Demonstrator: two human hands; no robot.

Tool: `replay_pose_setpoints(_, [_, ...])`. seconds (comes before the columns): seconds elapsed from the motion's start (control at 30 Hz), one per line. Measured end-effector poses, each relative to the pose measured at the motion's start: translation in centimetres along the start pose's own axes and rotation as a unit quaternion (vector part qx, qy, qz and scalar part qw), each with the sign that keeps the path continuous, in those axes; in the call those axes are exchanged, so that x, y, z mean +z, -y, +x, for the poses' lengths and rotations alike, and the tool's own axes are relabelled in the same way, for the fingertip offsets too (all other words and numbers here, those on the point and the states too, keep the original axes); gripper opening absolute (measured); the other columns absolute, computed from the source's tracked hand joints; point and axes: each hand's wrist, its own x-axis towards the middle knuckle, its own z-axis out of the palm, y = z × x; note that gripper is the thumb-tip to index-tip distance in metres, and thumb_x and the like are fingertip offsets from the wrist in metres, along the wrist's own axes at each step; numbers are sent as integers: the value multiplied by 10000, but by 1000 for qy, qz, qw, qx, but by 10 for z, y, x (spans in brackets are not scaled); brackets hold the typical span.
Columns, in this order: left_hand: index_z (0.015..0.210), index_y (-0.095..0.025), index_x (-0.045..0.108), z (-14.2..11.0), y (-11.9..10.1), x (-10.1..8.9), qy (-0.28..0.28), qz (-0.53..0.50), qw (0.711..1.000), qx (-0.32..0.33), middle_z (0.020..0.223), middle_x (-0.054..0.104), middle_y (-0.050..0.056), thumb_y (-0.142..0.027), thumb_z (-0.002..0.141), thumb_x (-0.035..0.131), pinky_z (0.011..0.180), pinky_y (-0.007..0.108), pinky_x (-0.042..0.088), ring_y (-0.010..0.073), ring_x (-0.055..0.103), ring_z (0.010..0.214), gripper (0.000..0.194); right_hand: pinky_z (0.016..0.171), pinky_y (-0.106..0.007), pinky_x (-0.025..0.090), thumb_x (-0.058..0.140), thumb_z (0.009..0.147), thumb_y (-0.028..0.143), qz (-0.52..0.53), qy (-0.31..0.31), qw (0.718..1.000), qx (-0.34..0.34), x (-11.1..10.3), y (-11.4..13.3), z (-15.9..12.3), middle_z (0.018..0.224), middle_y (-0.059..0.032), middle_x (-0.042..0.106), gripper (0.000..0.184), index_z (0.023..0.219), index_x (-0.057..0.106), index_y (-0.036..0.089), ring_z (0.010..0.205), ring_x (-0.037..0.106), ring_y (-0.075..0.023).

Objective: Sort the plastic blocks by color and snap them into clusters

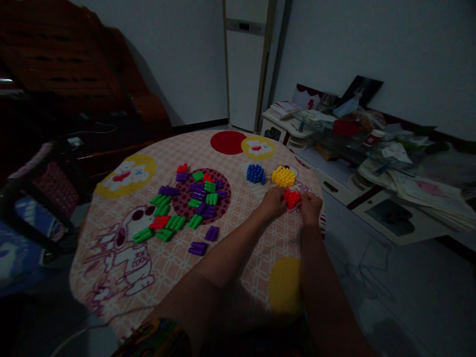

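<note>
Between my two hands, at the right side of the table, is a small cluster of red bullet-shaped plastic toy blocks (292,199). My left hand (273,202) grips its left side with closed fingers. From the right, my right hand (311,206) pinches the same cluster. Just beyond my hands stand a tight group of yellow blocks (283,176) and, left of it, a group of blue blocks (256,174). Loose green blocks (162,205), purple blocks (198,248) and a few red blocks (160,221) lie scattered across the table's left and middle.
A patterned cloth covers the round table (238,287). To the right is a low cabinet with a glass top (320,130), heaped with papers, bags and a cup. A wooden bench (141,104) and a dark-framed chair (33,208) stand at the left. A tall white unit (245,74) fills the corner.
</note>
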Motion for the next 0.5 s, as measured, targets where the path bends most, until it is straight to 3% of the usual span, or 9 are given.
replay_pose_setpoints(0.1, [1074, -133, 691, -3, 4, -8, -4, 8, 1000, 26, 1020, 730, 119, -122, 816, 587, 849, 309, 506, 207, 654, 879, 278, 529, -274, 398, 558, 793, 439, 6, -5, 1000, 10, 0, -1, 0, 458, 30, 563, 304, 659, 667, 189, 481, 515, -160])
replay_pose_setpoints(0.2, [1260, -131, 636, -10, 16, -30, -9, 29, 999, 38, 1142, 717, 136, -165, 851, 618, 886, 318, 527, 205, 679, 910, 410, 527, -275, 400, 563, 800, 444, 8, 0, 1000, 11, 0, -7, 2, 463, 27, 569, 311, 670, 675, 185, 484, 522, -163])
replay_pose_setpoints(0.37, [1356, -135, 587, -26, 58, -104, -67, 93, 993, -3, 1189, 698, 124, -171, 870, 602, 897, 324, 540, 181, 693, 881, 488, 527, -272, 387, 565, 806, 420, -10, -7, 1000, -13, 1, -16, 6, 470, 22, 574, 299, 623, 637, 196, 483, 511, -159])
replay_pose_setpoints(0.5, [1356, -120, 598, -30, 101, -167, -118, 192, 964, -138, 1241, 687, 149, -177, 907, 537, 1002, 344, 474, 230, 662, 1069, 457, 538, -277, 386, 562, 805, 416, -16, -7, 1000, -11, 0, -12, 4, 457, 22, 566, 301, 610, 632, 197, 484, 514, -161])
